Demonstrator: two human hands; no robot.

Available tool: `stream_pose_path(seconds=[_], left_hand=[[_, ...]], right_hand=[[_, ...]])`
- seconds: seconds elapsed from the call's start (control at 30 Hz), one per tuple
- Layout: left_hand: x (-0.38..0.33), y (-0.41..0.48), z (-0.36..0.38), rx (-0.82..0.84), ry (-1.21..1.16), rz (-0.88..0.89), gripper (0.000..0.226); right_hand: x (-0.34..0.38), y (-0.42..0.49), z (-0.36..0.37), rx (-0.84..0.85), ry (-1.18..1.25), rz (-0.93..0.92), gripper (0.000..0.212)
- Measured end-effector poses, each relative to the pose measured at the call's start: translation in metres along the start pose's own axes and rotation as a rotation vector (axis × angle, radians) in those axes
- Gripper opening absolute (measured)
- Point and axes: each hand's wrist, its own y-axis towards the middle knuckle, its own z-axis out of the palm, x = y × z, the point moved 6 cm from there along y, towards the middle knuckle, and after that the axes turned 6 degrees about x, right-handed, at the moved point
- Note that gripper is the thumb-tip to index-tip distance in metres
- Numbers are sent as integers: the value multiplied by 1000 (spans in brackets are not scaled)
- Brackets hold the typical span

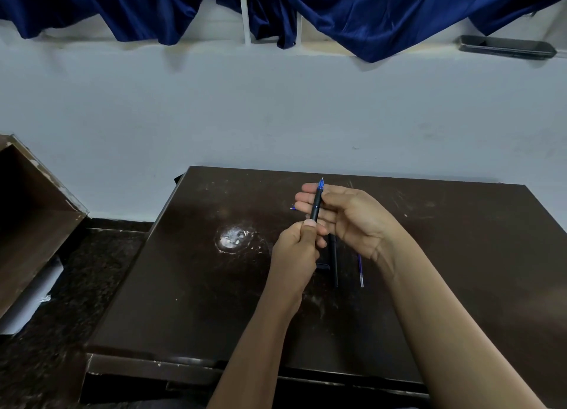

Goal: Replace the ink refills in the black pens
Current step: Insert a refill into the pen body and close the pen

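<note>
Pen [316, 204] held off the table [445, 255], near its 12 o'clock edge, standing almost upright with the blue tip at 12. Left hand [294, 252] is closed round the lower barrel, thumb capping the end. Right hand [356, 221] comes in from 3 o'clock, fingers laid behind the upper barrel and thumb seemingly pressing it against them, so both hands have it clamped. Judged light, stiff and thin. The smooth plastic is likely slick, so twisting wants a firm pinch just below the blue tip with the other hand fixed low on the barrel. The tip itself looks fine and best left untouched. Second pen [333, 264] lies flat at 6 o'clock from the hands, running 12 to 6. A refill [360, 270] lies just beside it at 3, parallel and apart. That one should be lighter and more bendable, and is best taken mid-length. Hard to read: a small blue bit [293, 207] at 9 o'clock of the right fingertips, too small to name. A dark piece [322, 266] under the left hand is mostly covered, perhaps a cap. The second pen's top end is hidden by the hands. Whether the held pen's tip section is screwed home cannot be told.
</note>
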Motion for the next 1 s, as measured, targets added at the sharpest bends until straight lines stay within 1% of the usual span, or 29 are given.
stream_pose_path(seconds=[0.07, 0.17, 0.23, 0.3, 0.37, 0.47, 0.6, 0.67, 0.73, 0.83, 0.9, 1.0], left_hand=[[0, 0, 0, 3, 2, 1, 34], [1, 0, 0, 5, 24, 14, 34], [1, 1, 0, 0, 45, 23, 34], [1, 1, 0, -4, 51, 28, 34], [2, 1, -1, -11, 56, 27, 35], [1, 1, -1, -17, 59, 24, 34], [1, 1, -2, -18, 67, 29, 35], [1, 0, -2, -18, 76, 29, 37], [0, 0, -2, -20, 79, 29, 37], [0, 0, -1, -4, 75, 12, 38], [0, 1, 0, 18, 69, 1, 38], [0, 1, 1, 38, 61, -12, 39]], right_hand=[[2, -1, 0, -9, -36, -32, 23], [2, -2, -6, -82, -95, -62, 5], [0, 0, -8, -96, -104, -57, 9], [0, 1, -10, -100, -45, -36, 13], [1, 1, -7, -44, 0, -16, 18], [3, 0, -4, 17, -51, -27, 28], [1, 0, -7, -52, -69, -56, 15], [0, 1, -9, -69, -70, -55, 13], [-1, 4, -9, -49, -56, -47, 18], [0, 3, -2, 62, -11, -24, 26], [1, 1, 1, 113, -24, -33, 27], [5, -1, -4, 58, -105, -89, 19]])
